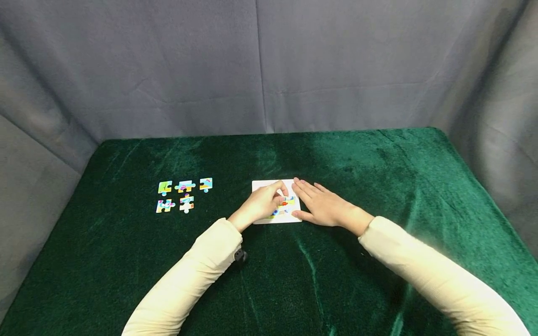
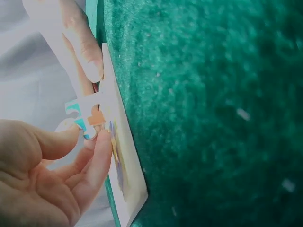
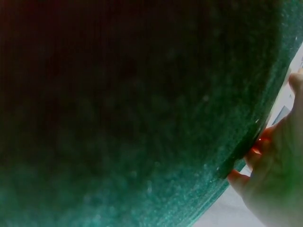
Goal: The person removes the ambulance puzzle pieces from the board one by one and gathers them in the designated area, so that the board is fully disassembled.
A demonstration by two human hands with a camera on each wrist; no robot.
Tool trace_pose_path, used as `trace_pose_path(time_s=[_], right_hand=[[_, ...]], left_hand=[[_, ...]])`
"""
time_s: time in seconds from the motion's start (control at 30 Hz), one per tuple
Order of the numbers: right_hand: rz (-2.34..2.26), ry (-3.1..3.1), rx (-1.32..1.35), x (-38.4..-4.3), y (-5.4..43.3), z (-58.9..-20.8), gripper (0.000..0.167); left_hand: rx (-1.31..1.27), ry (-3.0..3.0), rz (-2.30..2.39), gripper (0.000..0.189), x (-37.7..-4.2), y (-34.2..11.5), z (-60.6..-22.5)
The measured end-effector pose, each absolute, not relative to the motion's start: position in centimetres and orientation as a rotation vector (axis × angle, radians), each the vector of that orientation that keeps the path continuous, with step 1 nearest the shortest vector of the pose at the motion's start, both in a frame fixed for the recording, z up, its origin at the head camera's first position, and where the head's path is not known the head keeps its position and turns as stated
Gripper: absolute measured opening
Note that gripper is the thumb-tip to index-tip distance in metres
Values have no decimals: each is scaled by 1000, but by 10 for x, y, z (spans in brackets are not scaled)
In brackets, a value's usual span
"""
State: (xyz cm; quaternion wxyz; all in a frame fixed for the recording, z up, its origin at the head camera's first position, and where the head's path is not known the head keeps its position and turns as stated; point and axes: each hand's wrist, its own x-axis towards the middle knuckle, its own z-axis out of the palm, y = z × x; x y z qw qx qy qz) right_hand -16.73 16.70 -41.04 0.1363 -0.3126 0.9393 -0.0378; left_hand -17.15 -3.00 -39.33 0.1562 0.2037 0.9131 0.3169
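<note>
A white puzzle board (image 1: 273, 221) lies on the green cloth, with coloured pieces or printing on its inner area. Over its middle my left hand (image 1: 261, 201) pinches a jigsaw piece (image 2: 96, 117), white, teal and orange, between thumb and fingertips. That piece stands tilted off the board in the left wrist view. My right hand (image 1: 325, 207) rests with straight fingers on the board's right edge. Part of the board is covered by my left hand. In the right wrist view, the right hand (image 3: 277, 165) shows only at the right side.
Several loose jigsaw pieces (image 1: 185, 186) lie in two rows to the left of the board. Green velvety cloth (image 1: 378, 163) covers the table. A grey curtain (image 1: 189, 70) hangs behind the table's far edge.
</note>
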Motion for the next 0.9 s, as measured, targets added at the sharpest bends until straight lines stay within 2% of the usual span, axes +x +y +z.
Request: trace_pose_path(time_s=[0.3,0.47,0.9], right_hand=[[-100,2706,-893,-169,166,-412,75],[-91,2717,-903,-167,166,-412,75],[-105,2718,-902,-168,166,-412,75]], left_hand=[[547,2680,905,15,-171,-31,-392],[532,2720,862,11,-169,-27,-390],[467,2580,988,23,-174,-32,-393]])
